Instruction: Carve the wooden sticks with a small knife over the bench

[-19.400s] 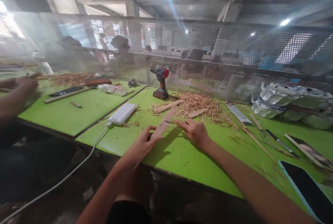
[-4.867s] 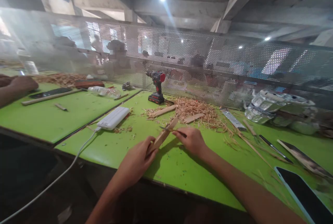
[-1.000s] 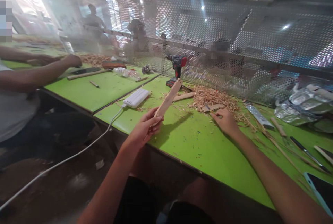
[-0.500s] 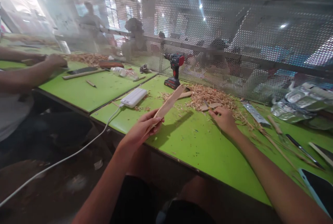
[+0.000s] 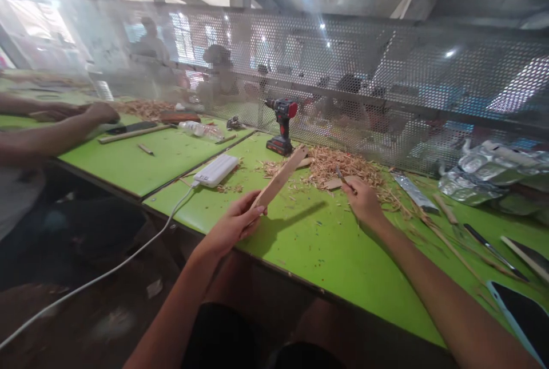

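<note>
My left hand [image 5: 240, 219] grips the lower end of a flat wooden strip [image 5: 281, 177], which slants up and away over the green table [image 5: 309, 266]. A small hole shows near its far end. In my right hand [image 5: 363, 200] is a small carving knife [image 5: 349, 186], its thin blade pointing up and to the left, apart from the strip. Most of its handle is hidden by my fingers. Just behind that hand, a flat wooden piece [image 5: 332, 184] lies at the edge of a heap of wood shavings [image 5: 343, 164].
A cordless drill [image 5: 283, 126] stands behind the strip. A white power bank [image 5: 217, 170] with a cable lies left. Toward the right are a phone [image 5: 521, 317], a black-handled tool [image 5: 493, 249] and foil wrapping [image 5: 476, 174]. A co-worker's hands [image 5: 96, 112] are at far left.
The view has tilted up slightly. My right hand has turned, showing more of the knife's handle end. The strip stays in my left hand, its flat face turned a little.
</note>
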Motion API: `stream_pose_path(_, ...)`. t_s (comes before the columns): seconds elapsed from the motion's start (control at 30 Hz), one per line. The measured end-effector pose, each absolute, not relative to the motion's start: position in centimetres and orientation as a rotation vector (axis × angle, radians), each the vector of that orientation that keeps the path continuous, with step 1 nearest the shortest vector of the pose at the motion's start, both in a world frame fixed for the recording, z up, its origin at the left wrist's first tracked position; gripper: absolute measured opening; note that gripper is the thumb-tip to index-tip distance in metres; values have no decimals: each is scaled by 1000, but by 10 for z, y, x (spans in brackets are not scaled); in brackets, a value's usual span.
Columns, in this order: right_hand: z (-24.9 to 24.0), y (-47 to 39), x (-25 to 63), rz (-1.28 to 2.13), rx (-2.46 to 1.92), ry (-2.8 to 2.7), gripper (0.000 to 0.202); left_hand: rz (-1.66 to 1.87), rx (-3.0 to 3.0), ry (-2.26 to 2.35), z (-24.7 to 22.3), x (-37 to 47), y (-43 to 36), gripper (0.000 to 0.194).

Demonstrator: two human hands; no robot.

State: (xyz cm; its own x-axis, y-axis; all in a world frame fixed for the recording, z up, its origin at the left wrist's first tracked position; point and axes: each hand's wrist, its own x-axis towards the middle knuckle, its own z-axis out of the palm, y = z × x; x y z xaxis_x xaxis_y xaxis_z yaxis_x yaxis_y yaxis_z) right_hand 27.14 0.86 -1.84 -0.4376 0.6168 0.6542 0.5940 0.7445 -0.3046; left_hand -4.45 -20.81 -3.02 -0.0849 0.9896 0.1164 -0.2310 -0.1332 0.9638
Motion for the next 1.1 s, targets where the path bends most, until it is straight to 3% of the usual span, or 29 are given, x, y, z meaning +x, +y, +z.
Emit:
stream_pose_path(0.53, -18, -11, 255, 124, -839, -2176, 33, 1359, 1289, 1318, -28, -36, -209, 66)
stream_pose_path(1.1, -11, -19, 252, 177, -907, -2166, 50, 1369, 1640, 1553, -33, -21, -215, 22)
